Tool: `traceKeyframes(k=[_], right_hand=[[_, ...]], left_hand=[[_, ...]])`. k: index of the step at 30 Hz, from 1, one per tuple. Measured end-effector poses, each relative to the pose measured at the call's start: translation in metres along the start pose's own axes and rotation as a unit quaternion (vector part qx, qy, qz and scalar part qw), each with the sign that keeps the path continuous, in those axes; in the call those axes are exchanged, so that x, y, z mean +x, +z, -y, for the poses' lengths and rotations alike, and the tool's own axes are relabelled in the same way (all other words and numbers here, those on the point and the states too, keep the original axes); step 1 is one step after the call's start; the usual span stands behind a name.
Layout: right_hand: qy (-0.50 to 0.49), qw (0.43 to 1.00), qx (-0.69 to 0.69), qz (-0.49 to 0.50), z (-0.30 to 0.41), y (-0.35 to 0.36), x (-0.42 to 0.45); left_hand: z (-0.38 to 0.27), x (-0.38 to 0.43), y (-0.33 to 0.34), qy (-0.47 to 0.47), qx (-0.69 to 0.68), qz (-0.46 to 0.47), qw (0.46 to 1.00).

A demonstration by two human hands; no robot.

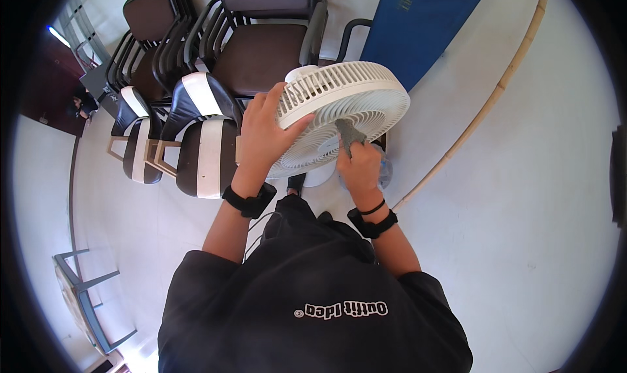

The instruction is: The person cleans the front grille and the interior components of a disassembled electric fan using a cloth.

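A white standing fan (343, 86) is in front of me, its round grille facing toward me and tilted down. My left hand (267, 128) grips the rim of the grille on the left side, thumb on the front and fingers over the slotted edge. In my right hand (360, 165) is a grey-green cloth (349, 135), pressed against the front grille near its centre. Part of the fan's white base (321, 177) shows below the head; the pole is hidden.
Stacked brown armchairs (267, 49) line the wall, with two black-and-white chairs (208, 142) at left. A blue folded board (421, 25) leans behind the fan. A bamboo pole (470, 123) slants at right. Clear plastic (385, 169) lies by the fan base. A small table (88, 299) is at lower left.
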State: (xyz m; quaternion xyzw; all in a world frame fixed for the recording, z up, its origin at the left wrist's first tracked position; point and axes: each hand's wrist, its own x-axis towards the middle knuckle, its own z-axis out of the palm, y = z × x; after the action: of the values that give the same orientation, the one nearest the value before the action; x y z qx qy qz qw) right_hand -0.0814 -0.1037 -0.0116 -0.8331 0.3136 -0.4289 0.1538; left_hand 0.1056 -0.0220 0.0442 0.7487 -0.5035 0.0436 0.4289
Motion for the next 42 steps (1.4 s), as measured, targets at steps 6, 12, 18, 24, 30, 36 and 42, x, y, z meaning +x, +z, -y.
traceKeyframes(k=[6, 12, 18, 24, 30, 36, 42], right_hand=[[-0.039, 0.998, 0.03, 0.034, 0.009, 0.003, -0.002], [-0.045, 0.998, 0.029, 0.026, 0.0, 0.006, 0.002], [0.01, 0.99, 0.138, 0.036, 0.01, 0.001, 0.015], [0.138, 0.935, 0.327, 0.029, 0.028, 0.0, 0.022], [0.299, 0.867, 0.386, 0.1, 0.041, -0.024, 0.034], [0.358, 0.841, 0.381, 0.14, 0.022, -0.01, 0.004], [0.343, 0.838, 0.4, 0.144, 0.032, -0.028, 0.038]], left_hand=[[0.006, -0.001, -0.001, 0.003, 0.009, -0.008, 1.0], [0.002, -0.002, -0.001, -0.007, 0.015, 0.0, 1.0], [0.006, -0.003, 0.002, 0.0, 0.025, -0.02, 0.999], [-0.001, -0.003, -0.002, -0.015, 0.039, 0.004, 0.999], [-0.003, -0.003, -0.003, -0.017, 0.031, 0.007, 0.999], [0.005, -0.001, -0.002, 0.001, 0.02, 0.019, 1.0], [0.004, -0.002, -0.002, -0.003, -0.001, -0.005, 1.0]])
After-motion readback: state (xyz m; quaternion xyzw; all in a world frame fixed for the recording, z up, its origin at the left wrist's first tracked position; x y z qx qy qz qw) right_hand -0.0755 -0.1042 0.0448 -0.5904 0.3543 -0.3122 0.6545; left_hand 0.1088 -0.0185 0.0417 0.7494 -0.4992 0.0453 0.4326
